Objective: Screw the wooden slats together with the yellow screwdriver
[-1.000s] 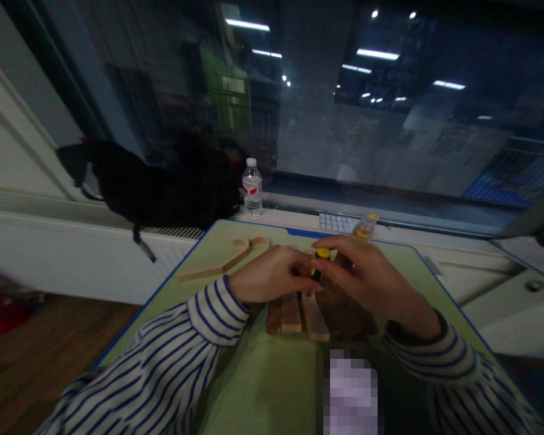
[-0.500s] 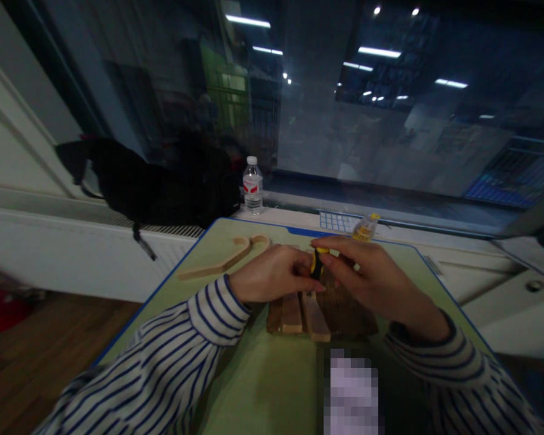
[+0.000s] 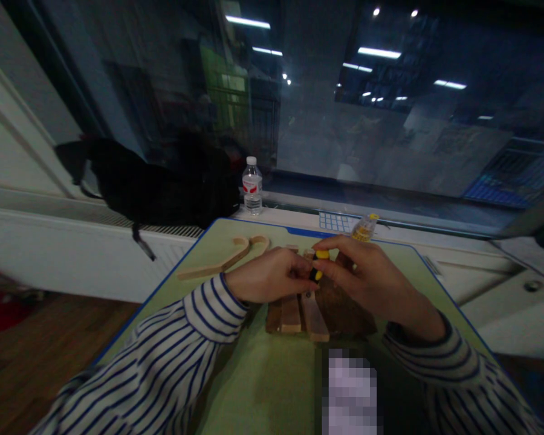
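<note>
My right hand (image 3: 367, 272) pinches the yellow-and-black handle of a short screwdriver (image 3: 320, 258) between thumb and fingers. My left hand (image 3: 272, 275) closes around its lower part from the left, thumb and forefinger near the tip. The tip itself is hidden. Below the hands, two wooden strips (image 3: 316, 323) lie side by side, with a small dark spot on the right one just under my left thumb. Beneath them is a brown wooden board (image 3: 344, 308), partly covered by my right hand.
Curved wooden pieces (image 3: 222, 266) lie on the green table (image 3: 245, 386), left of my hands. At the sill stand a water bottle (image 3: 252, 187) and a small clear container with yellow contents (image 3: 365, 228). A black bag (image 3: 154, 187) rests on the radiator ledge at left.
The screwdriver handle has turned and tilted slightly, showing more yellow. My right fingers have shifted on it, and my left hand has moved very little.
</note>
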`<state>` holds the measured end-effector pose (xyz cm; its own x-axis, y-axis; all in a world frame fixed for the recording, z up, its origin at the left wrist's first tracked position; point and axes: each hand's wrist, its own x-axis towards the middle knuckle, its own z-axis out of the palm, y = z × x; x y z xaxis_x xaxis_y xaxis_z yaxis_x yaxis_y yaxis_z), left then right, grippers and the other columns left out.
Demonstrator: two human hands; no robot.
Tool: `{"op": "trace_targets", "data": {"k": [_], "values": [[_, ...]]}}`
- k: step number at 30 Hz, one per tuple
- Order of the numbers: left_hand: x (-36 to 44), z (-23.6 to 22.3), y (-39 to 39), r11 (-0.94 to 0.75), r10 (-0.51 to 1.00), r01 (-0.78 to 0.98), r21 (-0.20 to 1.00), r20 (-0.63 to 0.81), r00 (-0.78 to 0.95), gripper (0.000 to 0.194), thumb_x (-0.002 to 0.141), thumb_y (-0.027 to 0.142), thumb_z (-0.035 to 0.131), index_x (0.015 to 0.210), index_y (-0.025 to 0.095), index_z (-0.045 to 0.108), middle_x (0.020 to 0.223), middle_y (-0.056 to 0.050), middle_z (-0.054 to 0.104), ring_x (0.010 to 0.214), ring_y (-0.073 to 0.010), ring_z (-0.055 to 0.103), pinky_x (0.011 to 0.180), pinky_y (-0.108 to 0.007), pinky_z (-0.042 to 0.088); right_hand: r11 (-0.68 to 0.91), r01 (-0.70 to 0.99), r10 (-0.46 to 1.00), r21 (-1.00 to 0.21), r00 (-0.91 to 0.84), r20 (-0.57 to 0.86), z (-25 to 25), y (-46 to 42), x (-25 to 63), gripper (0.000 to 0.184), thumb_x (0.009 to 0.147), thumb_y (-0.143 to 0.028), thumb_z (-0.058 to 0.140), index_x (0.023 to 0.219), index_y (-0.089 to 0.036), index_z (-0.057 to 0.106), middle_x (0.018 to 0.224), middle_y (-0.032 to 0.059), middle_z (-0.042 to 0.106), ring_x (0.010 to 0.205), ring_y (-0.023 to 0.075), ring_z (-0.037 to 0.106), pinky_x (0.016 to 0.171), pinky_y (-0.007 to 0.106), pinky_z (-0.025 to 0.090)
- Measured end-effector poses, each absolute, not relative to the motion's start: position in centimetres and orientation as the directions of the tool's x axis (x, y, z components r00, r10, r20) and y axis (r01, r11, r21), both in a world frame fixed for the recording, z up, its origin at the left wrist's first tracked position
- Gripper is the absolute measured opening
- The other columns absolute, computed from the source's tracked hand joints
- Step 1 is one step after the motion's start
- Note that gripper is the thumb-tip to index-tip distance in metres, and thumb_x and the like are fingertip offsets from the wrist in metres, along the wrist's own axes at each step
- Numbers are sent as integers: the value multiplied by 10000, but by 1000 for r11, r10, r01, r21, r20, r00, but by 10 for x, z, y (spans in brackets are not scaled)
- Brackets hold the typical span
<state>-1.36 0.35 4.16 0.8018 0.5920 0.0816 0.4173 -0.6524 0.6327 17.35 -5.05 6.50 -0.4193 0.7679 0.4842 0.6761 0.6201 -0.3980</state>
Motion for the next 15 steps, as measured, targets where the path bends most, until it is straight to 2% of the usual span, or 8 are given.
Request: {"op": "trace_targets", "data": {"k": [8, 15], "values": [[-13, 44, 1, -661, 591, 424, 619, 81, 803, 191, 816, 268, 555, 711, 143, 654, 592, 23, 568, 555, -93, 499, 529, -214, 320, 596, 696, 782, -401, -389, 488, 63, -51, 173, 177, 876, -347, 561, 1001, -240, 626, 802, 0, 661, 618, 117, 586, 581, 239, 452], [-11, 42, 2, -641, 629, 432, 635, 112, 769, 226, 793, 362, 618, 851, 156, 691, 706, 9, 640, 638, -115, 549, 572, -224, 340, 575, 712, 795, -403, -369, 481, 61, -49, 175, 155, 878, -316, 559, 989, -219, 607, 794, -6, 653, 561, 95, 547, 537, 224, 425]]}}
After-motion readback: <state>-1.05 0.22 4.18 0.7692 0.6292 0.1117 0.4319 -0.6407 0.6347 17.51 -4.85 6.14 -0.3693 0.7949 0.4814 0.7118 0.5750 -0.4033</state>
